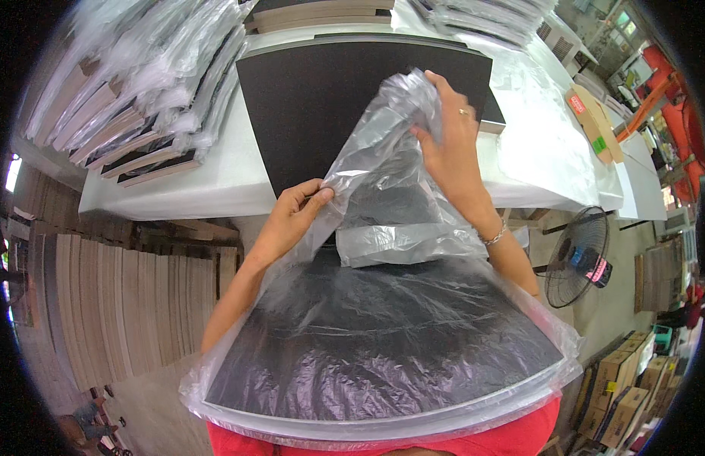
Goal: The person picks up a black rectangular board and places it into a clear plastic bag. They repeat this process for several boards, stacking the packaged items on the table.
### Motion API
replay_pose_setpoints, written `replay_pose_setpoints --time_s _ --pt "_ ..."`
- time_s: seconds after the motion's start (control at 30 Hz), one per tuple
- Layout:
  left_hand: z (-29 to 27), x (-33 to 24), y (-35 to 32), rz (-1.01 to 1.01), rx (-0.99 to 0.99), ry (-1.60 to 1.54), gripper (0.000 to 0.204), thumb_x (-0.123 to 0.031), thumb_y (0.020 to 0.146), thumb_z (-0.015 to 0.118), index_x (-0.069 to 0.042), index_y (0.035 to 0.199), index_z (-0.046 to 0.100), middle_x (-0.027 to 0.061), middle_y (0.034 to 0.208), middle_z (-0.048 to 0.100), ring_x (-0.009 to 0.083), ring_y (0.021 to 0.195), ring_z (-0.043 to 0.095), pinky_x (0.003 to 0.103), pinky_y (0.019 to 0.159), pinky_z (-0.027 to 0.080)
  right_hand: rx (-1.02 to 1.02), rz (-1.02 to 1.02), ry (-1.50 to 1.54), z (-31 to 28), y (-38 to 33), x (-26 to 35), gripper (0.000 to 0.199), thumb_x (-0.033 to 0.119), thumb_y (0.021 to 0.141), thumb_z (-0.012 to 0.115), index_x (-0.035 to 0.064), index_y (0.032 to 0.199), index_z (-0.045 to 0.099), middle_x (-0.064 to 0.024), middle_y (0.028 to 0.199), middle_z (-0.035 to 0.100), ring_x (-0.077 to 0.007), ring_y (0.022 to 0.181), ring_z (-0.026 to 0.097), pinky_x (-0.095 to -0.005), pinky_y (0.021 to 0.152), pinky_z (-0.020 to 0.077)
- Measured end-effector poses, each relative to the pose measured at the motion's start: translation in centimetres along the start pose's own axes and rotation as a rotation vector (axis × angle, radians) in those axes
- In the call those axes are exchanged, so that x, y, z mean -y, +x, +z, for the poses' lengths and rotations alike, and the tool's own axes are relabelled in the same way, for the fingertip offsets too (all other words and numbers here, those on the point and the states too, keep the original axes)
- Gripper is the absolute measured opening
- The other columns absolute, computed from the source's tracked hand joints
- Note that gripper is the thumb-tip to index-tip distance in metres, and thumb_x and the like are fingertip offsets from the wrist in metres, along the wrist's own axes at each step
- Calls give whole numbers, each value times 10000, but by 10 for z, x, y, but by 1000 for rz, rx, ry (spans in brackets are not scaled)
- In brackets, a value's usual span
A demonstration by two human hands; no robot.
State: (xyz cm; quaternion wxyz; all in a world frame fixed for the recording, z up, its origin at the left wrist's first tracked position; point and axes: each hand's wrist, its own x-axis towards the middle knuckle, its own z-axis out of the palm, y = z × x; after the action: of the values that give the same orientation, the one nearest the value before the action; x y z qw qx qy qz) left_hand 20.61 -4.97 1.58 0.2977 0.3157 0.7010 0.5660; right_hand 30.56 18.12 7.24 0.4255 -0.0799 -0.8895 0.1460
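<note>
A large black board in a clear plastic bag (390, 342) rests against my body, its wide edge nearest me. The bag's loose far end (390, 121) is gathered up and crumpled between my hands. My left hand (292, 216) pinches the plastic at its left side between thumb and fingers. Higher up and to the right, my right hand (453, 140) grips the bunched plastic, with a ring and a bracelet showing on that arm. Just beyond them, a bare black board (292, 99) lies on the white-covered table (200, 196), partly hidden by the bag and my right hand.
Stacked plastic-wrapped boards (132, 99) fill the table's left side, with more wrapped boards (489, 19) at the back. A cardboard piece (593, 121) lies at the right. Below stand grey-brown panels (124, 304), a fan (577, 258) and cardboard boxes (619, 387).
</note>
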Motion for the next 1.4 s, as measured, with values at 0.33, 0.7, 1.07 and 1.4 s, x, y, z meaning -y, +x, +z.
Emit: replay_pose_setpoints --time_s 0.33,0.7,1.07,1.4 --pt "15 -24 3 -157 100 -405 242 -277 805 712 -51 870 652 8 780 615 58 696 565 206 626 472 483 184 798 -6 -47 52 399 221 730 745 53 1028 539 -122 949 551 -226 821 545 -327 729 442" --pt "-25 16 -3 -185 46 -1333 227 -135 894 571 13 1057 516 158 1025 565 239 919 586 326 830 533 110 841 663 -65 -92 -85 140 160 854 613 24 838 580 -10 765 577 -89 672 524 -238 625 430" --pt "-111 26 -20 -53 -249 -943 236 -175 852 644 -30 1022 567 67 946 598 141 828 569 230 677 494 -915 887 -33 -313 -217 -302 254 122 867 570 37 1107 568 -21 912 601 -126 781 536 -255 705 439" --pt "-12 -61 -7 -22 219 -480 189 -159 741 758 -41 835 643 38 767 633 93 679 596 219 578 493 281 -139 506 -79 -10 19 303 -78 786 537 23 1057 628 -121 1000 586 -207 803 646 -285 652 565"
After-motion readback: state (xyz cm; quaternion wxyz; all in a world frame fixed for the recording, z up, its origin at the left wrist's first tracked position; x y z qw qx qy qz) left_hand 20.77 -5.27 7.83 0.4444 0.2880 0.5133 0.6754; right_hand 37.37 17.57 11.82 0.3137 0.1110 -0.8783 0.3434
